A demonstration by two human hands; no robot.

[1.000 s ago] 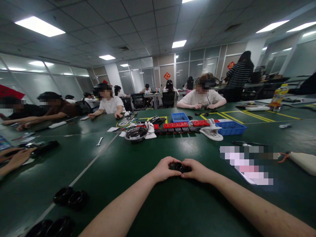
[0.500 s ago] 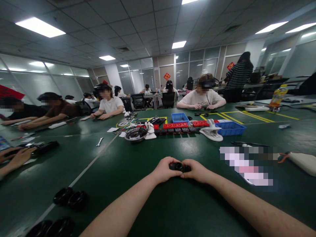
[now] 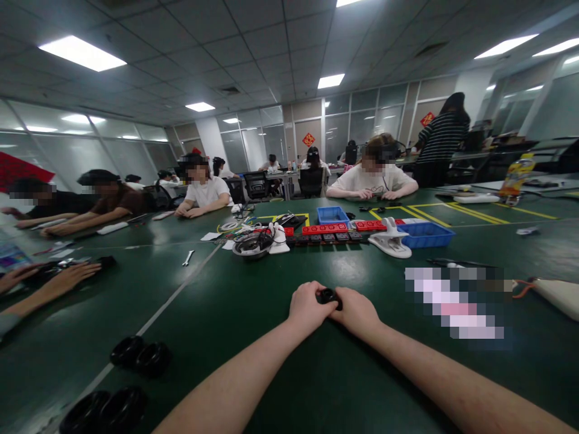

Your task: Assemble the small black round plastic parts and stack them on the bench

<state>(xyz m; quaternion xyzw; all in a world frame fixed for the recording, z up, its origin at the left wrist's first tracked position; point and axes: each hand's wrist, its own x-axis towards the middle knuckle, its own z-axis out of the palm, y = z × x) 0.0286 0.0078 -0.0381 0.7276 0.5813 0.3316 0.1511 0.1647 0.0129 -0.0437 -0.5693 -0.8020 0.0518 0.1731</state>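
Between my two hands is a small black part with a round, ring-like opening point(image 3: 329, 295); its exact kind I cannot make out. My left hand point(image 3: 309, 306) grips it from the left, thumb along the near side. From the right, my right hand point(image 3: 356, 310) closes on the same part, and the fingertips of both hands nearly meet. The fingers hide most of it. Under the hands lies the green table top point(image 3: 253, 319). Several black rings point(image 3: 154, 358), glossy and tyre-like, lie in pairs to the left of my left forearm.
Beyond my hands stand a row of red and black blocks point(image 3: 323, 229), a blue bin point(image 3: 427, 235), a white clamp-like stand point(image 3: 391, 241) and a coil of cable point(image 3: 253, 244). A wrench point(image 3: 188, 258) lies left. Another person's hands point(image 3: 67, 283) work at the left edge.
The black part has turned or shifted in my hands, so less of its sides shows. My hands have drawn slightly closer together. The view has shifted a little.
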